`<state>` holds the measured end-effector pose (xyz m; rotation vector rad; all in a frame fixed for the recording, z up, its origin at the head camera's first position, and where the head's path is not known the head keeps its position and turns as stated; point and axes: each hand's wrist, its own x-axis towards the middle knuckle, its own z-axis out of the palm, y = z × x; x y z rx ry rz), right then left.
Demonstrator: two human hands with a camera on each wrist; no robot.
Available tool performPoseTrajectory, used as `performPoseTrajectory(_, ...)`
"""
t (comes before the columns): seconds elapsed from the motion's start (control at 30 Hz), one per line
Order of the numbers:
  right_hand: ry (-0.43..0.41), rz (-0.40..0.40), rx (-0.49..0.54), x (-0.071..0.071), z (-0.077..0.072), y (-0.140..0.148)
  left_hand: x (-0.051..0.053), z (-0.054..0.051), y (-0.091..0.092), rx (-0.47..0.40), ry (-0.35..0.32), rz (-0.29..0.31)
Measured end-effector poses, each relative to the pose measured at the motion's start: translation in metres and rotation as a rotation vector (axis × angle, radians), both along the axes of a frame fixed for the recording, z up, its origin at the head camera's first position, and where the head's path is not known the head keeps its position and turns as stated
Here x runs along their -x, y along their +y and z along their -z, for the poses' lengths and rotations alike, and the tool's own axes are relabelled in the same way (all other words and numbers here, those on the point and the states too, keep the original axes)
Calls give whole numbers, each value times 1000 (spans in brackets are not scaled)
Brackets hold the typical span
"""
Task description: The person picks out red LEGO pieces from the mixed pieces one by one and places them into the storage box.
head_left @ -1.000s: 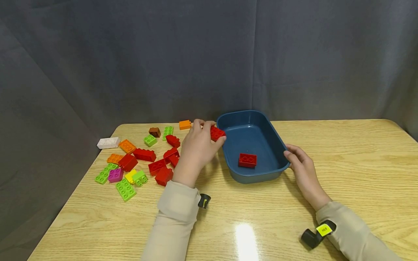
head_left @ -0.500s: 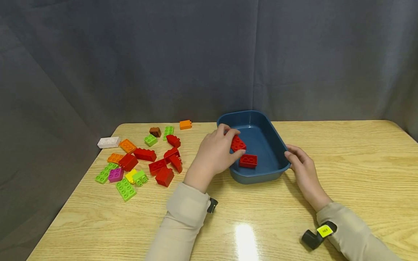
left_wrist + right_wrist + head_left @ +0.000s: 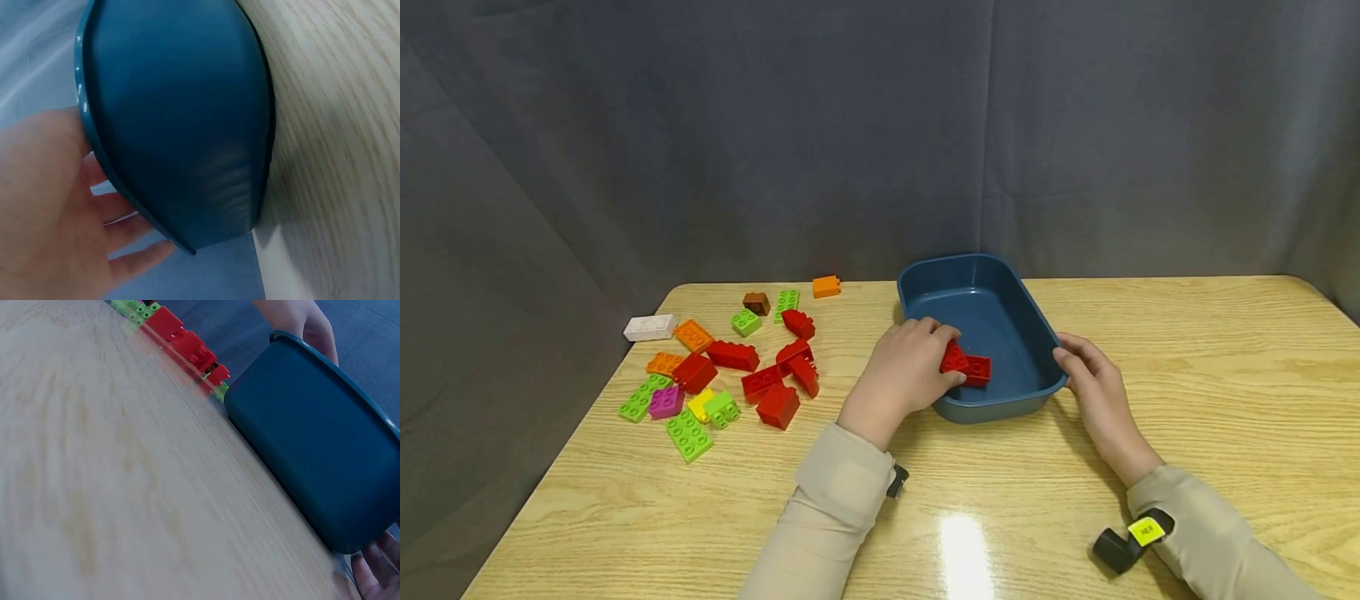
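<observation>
A blue bin (image 3: 1000, 321) stands on the table, and my left hand (image 3: 904, 367) reaches over its left wall. That hand holds a red brick (image 3: 954, 358) low inside the bin, against the left side of another red brick (image 3: 977, 371). In the left wrist view the fingers of my left hand (image 3: 62, 200) go behind the rim of the bin (image 3: 175, 112), and the brick is hidden. My right hand (image 3: 1097, 400) grips the bin's right rim, thumb on top; in the right wrist view it (image 3: 381, 565) shows at the end of the bin (image 3: 312, 444).
Left of the bin lie several loose bricks: red ones (image 3: 732, 356), green ones (image 3: 688, 435), orange ones (image 3: 693, 337), a purple one (image 3: 666, 402), a brown one (image 3: 756, 303) and a white one (image 3: 650, 327). A dark curtain (image 3: 820, 133) hangs behind the table (image 3: 1210, 367).
From left of the bin, my left hand has carried its red brick right, over the wall, and down beside the other red brick. My right hand has stayed on the rim.
</observation>
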<state>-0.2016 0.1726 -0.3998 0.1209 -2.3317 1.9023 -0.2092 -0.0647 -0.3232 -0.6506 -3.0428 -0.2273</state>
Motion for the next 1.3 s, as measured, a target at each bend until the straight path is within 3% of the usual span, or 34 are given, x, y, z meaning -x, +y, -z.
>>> performPoseTrajectory(0.6, -6, -3, -22, 1, 0, 2, 4, 1, 1, 23, -23, 2)
performPoseTrajectory(1.03, -4, 0, -22, 0, 1, 2, 3, -1, 0, -26, -18, 3)
performPoseTrajectory(1.3, 1, 4, -17, 1, 1, 1, 1, -8, -5, -65, 80, 55)
